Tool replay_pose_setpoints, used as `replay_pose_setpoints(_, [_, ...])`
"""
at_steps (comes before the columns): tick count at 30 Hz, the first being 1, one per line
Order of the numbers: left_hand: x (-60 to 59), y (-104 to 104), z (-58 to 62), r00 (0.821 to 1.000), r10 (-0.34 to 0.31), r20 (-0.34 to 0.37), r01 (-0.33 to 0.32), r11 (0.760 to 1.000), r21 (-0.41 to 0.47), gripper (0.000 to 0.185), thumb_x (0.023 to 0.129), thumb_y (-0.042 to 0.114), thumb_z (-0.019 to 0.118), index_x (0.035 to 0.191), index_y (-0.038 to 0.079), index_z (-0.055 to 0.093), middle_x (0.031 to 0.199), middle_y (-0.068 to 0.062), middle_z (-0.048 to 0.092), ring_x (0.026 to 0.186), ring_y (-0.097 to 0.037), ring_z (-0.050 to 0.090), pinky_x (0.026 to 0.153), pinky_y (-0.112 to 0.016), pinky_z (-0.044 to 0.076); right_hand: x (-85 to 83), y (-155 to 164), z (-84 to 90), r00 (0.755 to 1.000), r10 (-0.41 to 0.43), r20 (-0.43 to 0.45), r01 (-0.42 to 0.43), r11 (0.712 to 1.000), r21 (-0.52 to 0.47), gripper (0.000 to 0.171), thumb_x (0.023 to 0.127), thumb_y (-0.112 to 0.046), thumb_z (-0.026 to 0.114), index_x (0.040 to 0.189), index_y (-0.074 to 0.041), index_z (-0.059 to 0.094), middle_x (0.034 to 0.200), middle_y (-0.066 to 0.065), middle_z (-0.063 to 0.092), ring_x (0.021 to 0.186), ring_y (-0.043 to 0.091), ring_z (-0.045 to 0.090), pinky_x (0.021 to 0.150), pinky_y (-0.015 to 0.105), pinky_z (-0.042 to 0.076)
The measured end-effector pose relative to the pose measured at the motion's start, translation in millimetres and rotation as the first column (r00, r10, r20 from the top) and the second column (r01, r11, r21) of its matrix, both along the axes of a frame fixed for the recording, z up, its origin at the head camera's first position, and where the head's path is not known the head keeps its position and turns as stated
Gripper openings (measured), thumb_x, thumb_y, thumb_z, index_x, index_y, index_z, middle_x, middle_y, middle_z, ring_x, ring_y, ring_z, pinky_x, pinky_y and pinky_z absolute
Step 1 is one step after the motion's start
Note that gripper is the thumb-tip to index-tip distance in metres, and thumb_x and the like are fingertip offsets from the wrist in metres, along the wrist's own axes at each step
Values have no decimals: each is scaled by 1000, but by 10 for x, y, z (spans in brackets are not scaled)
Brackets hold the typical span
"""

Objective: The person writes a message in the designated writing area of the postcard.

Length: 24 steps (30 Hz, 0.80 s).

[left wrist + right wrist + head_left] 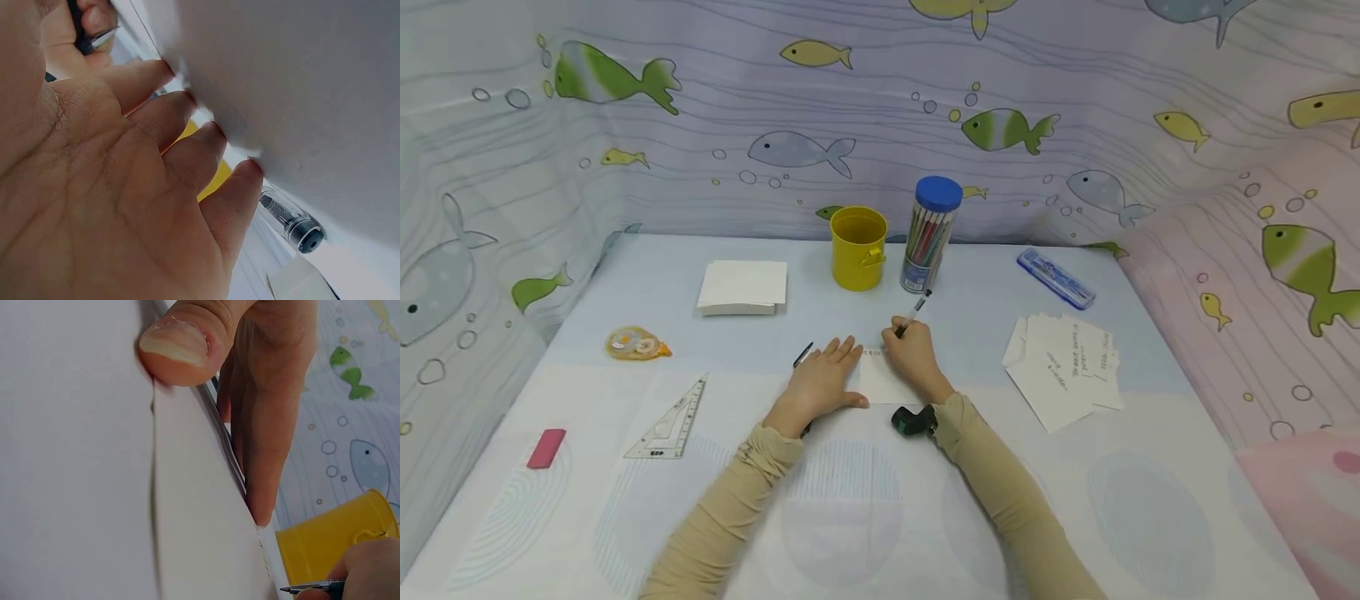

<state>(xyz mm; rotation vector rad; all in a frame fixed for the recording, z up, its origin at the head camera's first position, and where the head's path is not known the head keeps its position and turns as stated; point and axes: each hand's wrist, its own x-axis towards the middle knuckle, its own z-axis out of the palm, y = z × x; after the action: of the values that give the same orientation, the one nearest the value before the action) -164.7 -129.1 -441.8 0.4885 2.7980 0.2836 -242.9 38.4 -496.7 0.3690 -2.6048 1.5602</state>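
Even, soft light fills the head view with faint shadows and no glare, its edges slightly bowed, while both wrist views are dimmer and greyish, the skin closest to the lens soft and out of focus.

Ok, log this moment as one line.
left hand: pressing card flat | right hand: gripping pen, tip at card's top edge | yellow cup: behind

handwriting on cards (1071, 364), too small to read
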Motion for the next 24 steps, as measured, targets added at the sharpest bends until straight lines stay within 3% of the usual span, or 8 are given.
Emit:
replay_pose_setpoints(17, [-2,10,5,1000,-2,-8,1,1000,-1,92,82,53,68,150,3,33,159,-16,26,147,-37,25,116,-54,30,-18,6,15,998,58,-24,-55,994,97,39,85,-3,49,55,-15,28,47,-7,22,43,5,14,41,19,13])
replay_pose_setpoints(20, [-2,9,8,1000,-1,-7,1,1000,-4,92,82,53,68,150,3,33,159,-16,25,147,-37,25,117,-53,30,-14,18,21,998,69,8,-70,996,48,39,86,-3,49,55,-15,29,45,-7,26,38,2,18,40,20,15])
replay_pose_setpoints(24, [2,7,0,1000,1,6,-1,1000,5,92,82,53,68,151,4,32,160,-16,24,147,-37,24,117,-53,28,9,81,31,989,106,100,-95,990,-108,39,89,-4,47,55,-13,33,41,-3,39,32,3,34,35,20,26])
